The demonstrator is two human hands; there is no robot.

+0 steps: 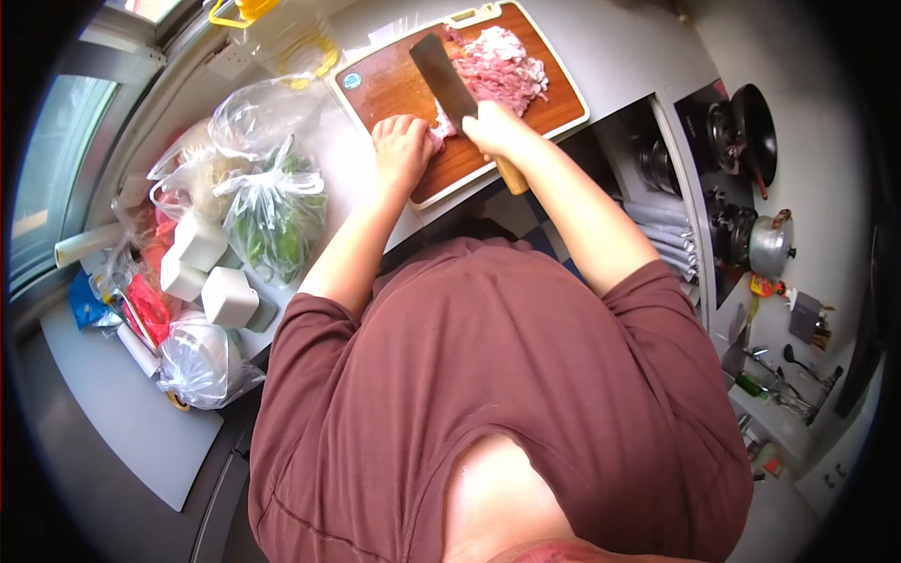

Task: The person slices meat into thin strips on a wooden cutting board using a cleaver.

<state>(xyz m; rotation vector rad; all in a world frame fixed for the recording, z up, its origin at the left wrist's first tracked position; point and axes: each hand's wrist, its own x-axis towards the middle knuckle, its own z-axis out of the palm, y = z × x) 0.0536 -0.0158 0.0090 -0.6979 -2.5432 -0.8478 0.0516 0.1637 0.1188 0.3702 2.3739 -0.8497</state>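
A wooden cutting board [385, 94] with a pale rim lies on the counter in front of me. My right hand [495, 131] is wrapped round a cleaver [441, 75], near where blade and wooden handle meet. The broad blade is over the board, beside a heap of sliced raw meat [507, 75]. On the board's near left part, my left hand [404, 145] rests with curled fingers against a small piece of meat [441, 127], left of the blade. Its fingertips are partly hidden.
Left of the board are a plastic bag of green vegetables [274, 225], white containers [230, 296] and other bags. A large oil bottle [291, 42] stands behind them. To the right are an open cabinet with folded cloths [662, 235], a wok [754, 131] and a pot [771, 246].
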